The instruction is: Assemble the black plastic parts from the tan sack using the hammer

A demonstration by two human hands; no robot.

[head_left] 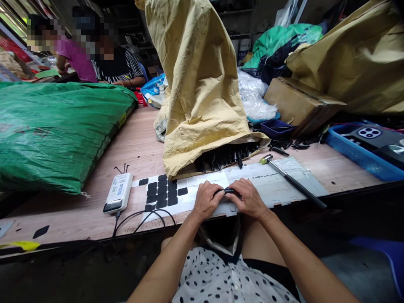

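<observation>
Sack of shiny green plastic fills the far left of the wood-grain bench. Behind it, a person in a pink top and a person in a black-and-white striped top sit side by side.

Near the front edge, right of the green sack: white rectangular power bank with a dark glossy end, black cable running from its near end. Three thin black bent pins lie just beyond it.

Next, a white sheet bearing black rounded-square pads, mostly in close rows, a few set apart.

Centre: tall tan fabric sack, mouth toward the front, slim black parts showing in the opening. Just in front of it, left hand and right hand face each other near the bench edge. Between them, a small black elongated piece, roughly level. Grip of each: fingers and thumb closed on one end; middle of piece exposed. Exact shape of its ends hidden by the fingers.

Right of the hands: hammer with yellow-tipped head and black handle, lying diagonally on a pale flat panel. Beyond it, brown cardboard box, tilted. Far right: blue plastic tray containing a dark phone-shaped object with a round lens cluster.
</observation>
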